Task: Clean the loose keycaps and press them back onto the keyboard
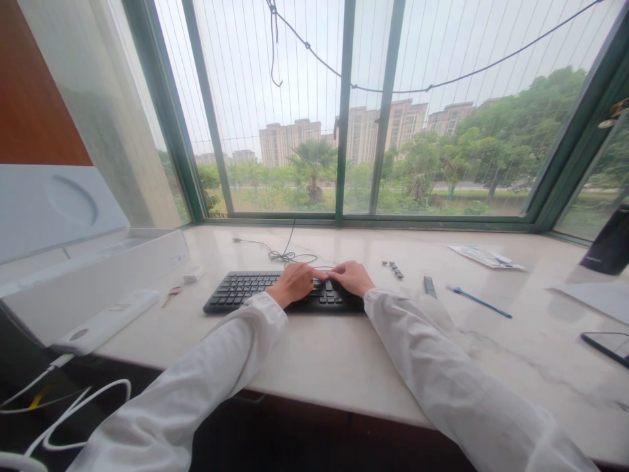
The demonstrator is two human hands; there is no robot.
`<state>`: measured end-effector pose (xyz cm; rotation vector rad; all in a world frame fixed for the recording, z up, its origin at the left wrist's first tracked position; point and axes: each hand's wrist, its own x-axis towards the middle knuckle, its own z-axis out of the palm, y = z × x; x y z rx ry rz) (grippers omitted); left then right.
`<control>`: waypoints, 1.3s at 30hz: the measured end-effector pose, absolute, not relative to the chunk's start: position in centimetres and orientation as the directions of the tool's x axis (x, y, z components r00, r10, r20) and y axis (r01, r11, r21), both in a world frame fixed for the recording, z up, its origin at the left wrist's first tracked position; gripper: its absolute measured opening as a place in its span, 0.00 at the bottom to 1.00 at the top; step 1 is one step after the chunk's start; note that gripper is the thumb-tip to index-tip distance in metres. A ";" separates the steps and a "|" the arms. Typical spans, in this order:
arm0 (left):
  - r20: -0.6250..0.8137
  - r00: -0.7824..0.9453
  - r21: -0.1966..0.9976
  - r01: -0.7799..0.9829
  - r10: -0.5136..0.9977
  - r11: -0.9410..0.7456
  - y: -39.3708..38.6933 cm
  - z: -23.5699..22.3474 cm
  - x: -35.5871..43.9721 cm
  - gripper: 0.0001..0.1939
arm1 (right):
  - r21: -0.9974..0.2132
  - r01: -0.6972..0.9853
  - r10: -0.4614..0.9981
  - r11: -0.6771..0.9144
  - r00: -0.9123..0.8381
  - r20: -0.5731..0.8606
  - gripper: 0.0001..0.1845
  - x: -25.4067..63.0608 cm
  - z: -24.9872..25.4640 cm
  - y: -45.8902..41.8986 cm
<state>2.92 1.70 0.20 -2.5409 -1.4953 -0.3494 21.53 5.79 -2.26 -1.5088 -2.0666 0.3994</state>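
Note:
A black keyboard (246,287) lies flat on the pale counter. Its right part is partly covered by my two hands. My left hand (295,283) rests over it, index finger reaching right and the other fingers curled under. My right hand (352,276) comes from the other side, its thumb and fingers bent together. The fingertips of both hands meet above the upper keys of the right part. Whatever is between them is too small and hidden to make out. Several loose black keycaps (397,271) lie right of the keyboard.
Right of the keycaps are a small dark strip (430,287), a thin blue stick-like tool (481,302), a plastic packet (486,257) and a phone (609,346). At left are a power strip (111,320), a key (171,296) and an open white box (147,252). A cable (282,255) lies behind the keyboard.

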 end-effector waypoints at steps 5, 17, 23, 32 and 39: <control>0.283 0.440 -0.004 0.889 0.852 -0.458 1.7 0.2 2.9 0.26 | -0.530 0.783 0.942 0.327 -0.226 0.247 0.15 21.4 -2.2 5.7; 0.303 0.413 0.006 0.900 0.859 -0.435 2.1 -0.1 2.9 0.30 | -0.443 0.808 0.908 0.388 -0.253 0.335 0.15 21.5 -2.1 5.6; 0.312 0.431 0.009 0.890 0.847 -0.456 2.4 -0.4 2.7 0.31 | -0.389 0.729 0.814 0.563 -0.406 0.416 0.11 22.3 -1.9 5.7; 0.335 0.326 0.077 0.926 0.884 -0.370 1.9 0.4 2.9 0.26 | -0.384 0.699 0.789 0.603 -0.451 0.418 0.08 22.6 -2.3 6.2; 0.356 0.352 0.070 0.914 0.866 -0.400 2.2 0.0 2.5 0.26 | -0.400 0.717 0.813 0.571 -0.426 0.397 0.09 22.6 -2.3 6.2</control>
